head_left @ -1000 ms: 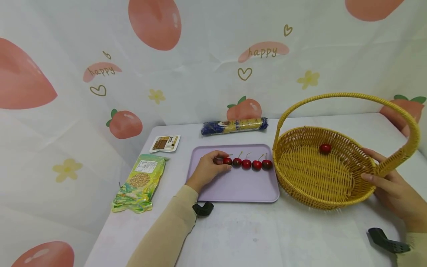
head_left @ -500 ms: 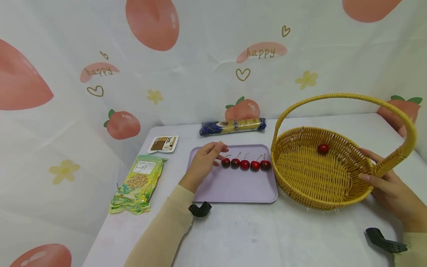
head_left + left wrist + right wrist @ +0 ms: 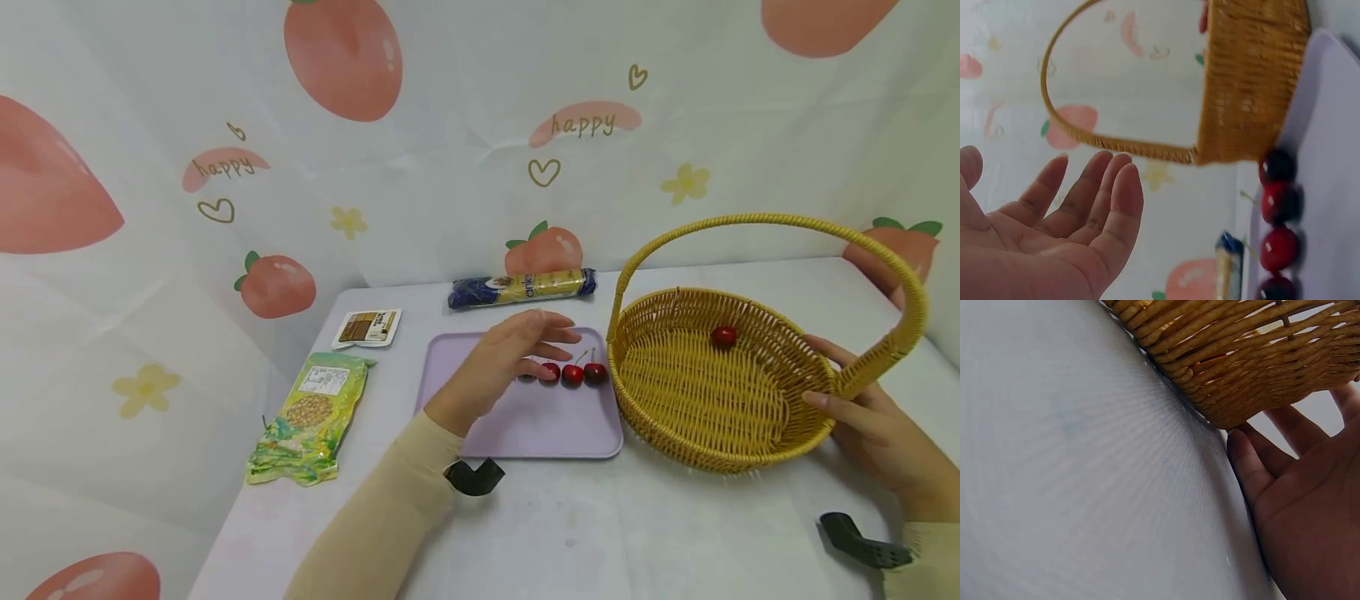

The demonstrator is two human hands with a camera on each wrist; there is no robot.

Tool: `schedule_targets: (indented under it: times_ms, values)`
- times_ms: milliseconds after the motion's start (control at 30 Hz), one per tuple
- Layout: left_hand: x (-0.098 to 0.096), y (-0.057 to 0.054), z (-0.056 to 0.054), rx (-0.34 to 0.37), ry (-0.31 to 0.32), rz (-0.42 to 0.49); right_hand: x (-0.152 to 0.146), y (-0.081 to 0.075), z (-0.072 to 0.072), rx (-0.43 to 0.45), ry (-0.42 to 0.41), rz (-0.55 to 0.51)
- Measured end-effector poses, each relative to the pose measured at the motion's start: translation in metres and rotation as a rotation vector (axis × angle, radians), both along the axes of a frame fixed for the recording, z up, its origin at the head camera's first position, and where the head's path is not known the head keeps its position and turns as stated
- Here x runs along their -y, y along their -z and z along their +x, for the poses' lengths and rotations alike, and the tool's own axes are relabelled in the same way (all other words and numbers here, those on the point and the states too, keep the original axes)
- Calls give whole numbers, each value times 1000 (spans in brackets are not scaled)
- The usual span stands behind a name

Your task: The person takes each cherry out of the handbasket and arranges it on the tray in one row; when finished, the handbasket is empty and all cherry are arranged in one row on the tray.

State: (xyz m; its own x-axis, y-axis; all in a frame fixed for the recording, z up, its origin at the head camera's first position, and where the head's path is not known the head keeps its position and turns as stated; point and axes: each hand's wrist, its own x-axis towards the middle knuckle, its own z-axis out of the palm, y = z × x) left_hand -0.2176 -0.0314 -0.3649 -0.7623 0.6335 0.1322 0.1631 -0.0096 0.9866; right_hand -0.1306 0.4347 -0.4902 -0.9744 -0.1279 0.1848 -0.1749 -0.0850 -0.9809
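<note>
My left hand (image 3: 498, 358) is over the lilac tray (image 3: 540, 429), its fingers apart and pointing right. In the left wrist view the same hand (image 3: 1079, 237) shows a bare palm with nothing in it. Dark red cherries (image 3: 572, 375) with stems lie in a row on the tray; the left end of the row is hidden behind the hand. To the right stands a yellow wicker basket (image 3: 697, 446) with a tall handle and one cherry (image 3: 723, 336) inside. My right hand (image 3: 873, 425) grips its right rim, thumb on the inner side. In the right wrist view, more fingers (image 3: 1250, 465) reach along the basket's underside.
A long blue and yellow packet (image 3: 522, 288) lies behind the tray. Left of the tray are a small brown and white sachet (image 3: 367, 327) and a green-yellow bag (image 3: 309, 421). A printed cloth (image 3: 450, 183) hangs behind the table, and the basket handle (image 3: 757, 218) arches high.
My left hand has drawn back from the leftmost cherry, risen, and moved right over the row with its fingers spread. The right hand keeps its hold on the basket.
</note>
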Motion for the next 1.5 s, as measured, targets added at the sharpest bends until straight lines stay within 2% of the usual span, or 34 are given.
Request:
schedule_targets:
  times_ms: [167,267,500,700,833,1000,1100,1267,1400,1500]
  values:
    - [-36,-18,-3,-49,120,-28,-1,-1,-1,1,-3,-15]
    - [-57,-26,-3,-64,170,-50,0,-1,-3,-15,-18,-34]
    - [-104,-41,-4,-51,237,-128,0,0,-3,-39,-32,-40]
    - [-139,-49,-15,-26,263,-219,-4,-1,-2,-20,-20,-22]
    - [-162,-51,-24,-22,243,-251,-5,0,-1,-21,-26,-34]
    - [-188,-52,-32,-13,180,-274,-4,0,-3,5,-10,-12]
    - [-203,-46,-37,24,139,-267,-3,1,-3,12,2,-14]
    - [-216,-37,-47,39,85,-264,-2,0,-4,17,1,-18]
    - [-225,-30,-54,52,33,-207,-2,-2,-5,-3,-16,-35]
    - [-235,-21,-57,69,-5,-162,-3,0,-4,-5,-26,-56]
